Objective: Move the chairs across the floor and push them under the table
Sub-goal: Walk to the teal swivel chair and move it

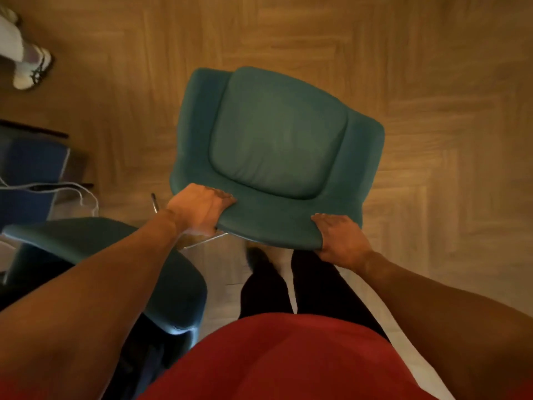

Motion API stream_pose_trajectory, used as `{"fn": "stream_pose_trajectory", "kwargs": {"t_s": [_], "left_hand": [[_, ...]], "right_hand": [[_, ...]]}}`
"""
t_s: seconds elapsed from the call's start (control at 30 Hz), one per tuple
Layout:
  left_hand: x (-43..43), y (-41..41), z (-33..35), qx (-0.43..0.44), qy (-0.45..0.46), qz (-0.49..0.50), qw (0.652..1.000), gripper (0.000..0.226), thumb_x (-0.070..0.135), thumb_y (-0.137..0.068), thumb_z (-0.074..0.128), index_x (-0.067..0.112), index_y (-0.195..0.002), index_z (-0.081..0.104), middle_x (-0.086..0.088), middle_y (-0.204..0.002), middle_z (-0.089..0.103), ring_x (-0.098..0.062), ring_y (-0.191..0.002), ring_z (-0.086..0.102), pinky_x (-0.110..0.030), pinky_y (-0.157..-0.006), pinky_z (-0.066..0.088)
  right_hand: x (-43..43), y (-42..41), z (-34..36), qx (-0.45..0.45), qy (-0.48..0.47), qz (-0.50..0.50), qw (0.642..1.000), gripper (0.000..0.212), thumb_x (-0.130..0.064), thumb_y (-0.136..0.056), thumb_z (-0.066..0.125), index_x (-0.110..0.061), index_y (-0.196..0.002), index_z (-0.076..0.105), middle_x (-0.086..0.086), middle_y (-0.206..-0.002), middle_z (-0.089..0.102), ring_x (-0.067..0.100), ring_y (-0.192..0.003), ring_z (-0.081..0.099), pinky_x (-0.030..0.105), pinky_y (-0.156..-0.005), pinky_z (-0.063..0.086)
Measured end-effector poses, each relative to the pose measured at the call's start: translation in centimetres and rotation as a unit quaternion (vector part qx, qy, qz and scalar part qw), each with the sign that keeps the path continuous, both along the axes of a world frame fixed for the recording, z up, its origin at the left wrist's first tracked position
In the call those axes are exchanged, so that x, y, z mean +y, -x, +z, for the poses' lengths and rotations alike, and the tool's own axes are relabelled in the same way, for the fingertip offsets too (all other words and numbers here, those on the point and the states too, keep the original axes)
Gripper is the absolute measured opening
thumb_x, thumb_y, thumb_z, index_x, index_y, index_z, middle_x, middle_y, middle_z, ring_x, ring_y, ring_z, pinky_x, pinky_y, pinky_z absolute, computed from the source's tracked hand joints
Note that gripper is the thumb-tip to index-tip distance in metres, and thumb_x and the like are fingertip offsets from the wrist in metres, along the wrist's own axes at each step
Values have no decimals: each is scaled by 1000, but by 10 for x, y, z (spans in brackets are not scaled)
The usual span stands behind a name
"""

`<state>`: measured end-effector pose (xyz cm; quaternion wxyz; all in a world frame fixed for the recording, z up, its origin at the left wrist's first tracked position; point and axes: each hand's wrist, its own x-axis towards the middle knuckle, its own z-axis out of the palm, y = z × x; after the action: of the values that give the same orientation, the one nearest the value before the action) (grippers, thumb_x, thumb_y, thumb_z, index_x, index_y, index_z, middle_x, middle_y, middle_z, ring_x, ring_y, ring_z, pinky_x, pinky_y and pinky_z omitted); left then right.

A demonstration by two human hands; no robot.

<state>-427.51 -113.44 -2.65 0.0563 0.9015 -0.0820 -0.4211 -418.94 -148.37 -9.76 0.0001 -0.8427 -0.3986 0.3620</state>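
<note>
A teal upholstered chair [277, 145] stands on the wooden floor straight in front of me, seen from above, its seat cushion facing up. My left hand [199, 209] grips the left end of its backrest top edge, fingers curled over the rim. My right hand [340, 241] grips the right end of the same edge. A second teal chair [115, 255] stands close at my lower left, partly under my left forearm. No table is in view.
Another person's white-shoed foot [31, 70] is at the top left. A blue object [31, 174] with a thin white cable [72, 189] lies at the left edge. Bare wooden floor [447, 111] spreads ahead and to the right.
</note>
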Motion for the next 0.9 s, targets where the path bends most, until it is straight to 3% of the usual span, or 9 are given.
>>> {"fn": "stream_pose_trajectory", "kwargs": {"t_s": [0.13,0.27,0.43,0.63,0.77,0.9], "left_hand": [[26,-51,-14,-19,-8,-29,999,65,55,-70,55,41,-133,59,15,-131,71,-20,-114,72,-42,-86,60],[41,-116,-11,-26,-24,-59,998,70,51,-69,57,43,-138,59,15,-137,69,-21,-117,71,-40,-88,59],[60,-195,-12,-37,-27,-81,996,73,52,-70,58,47,-142,54,18,-139,68,-21,-118,71,-39,-90,58],[86,-307,-8,-44,-28,-109,993,71,53,-71,54,46,-141,53,19,-136,68,-18,-117,71,-37,-88,54],[102,-376,-11,-41,-26,-126,991,65,52,-74,60,45,-139,54,18,-135,68,-17,-117,70,-38,-89,56],[112,-437,-18,-46,-23,-153,987,64,52,-75,59,43,-138,54,17,-134,68,-16,-117,69,-36,-92,56]], "right_hand": [[21,-27,1,-26,-10,-46,999,80,-42,-66,90,-2,-132,68,17,-124,74,37,-108,74,47,-94,59],[40,-73,5,-47,-17,-85,995,74,-49,-69,90,-5,-126,72,13,-115,78,36,-101,76,46,-87,61],[65,-139,14,-62,-7,-112,992,75,-58,-81,79,-14,-140,65,6,-132,73,32,-118,70,46,-98,57],[93,-226,17,-78,-7,-147,986,78,-62,-78,78,-18,-141,66,1,-131,74,31,-116,72,47,-93,60],[106,-279,14,-83,-3,-168,982,77,-65,-72,77,-19,-133,71,0,-123,76,32,-105,75,47,-82,63],[110,-319,5,-98,-18,-186,978,79,-77,-67,55,-18,-114,78,-1,-103,80,30,-84,78,43,-66,65]]}}
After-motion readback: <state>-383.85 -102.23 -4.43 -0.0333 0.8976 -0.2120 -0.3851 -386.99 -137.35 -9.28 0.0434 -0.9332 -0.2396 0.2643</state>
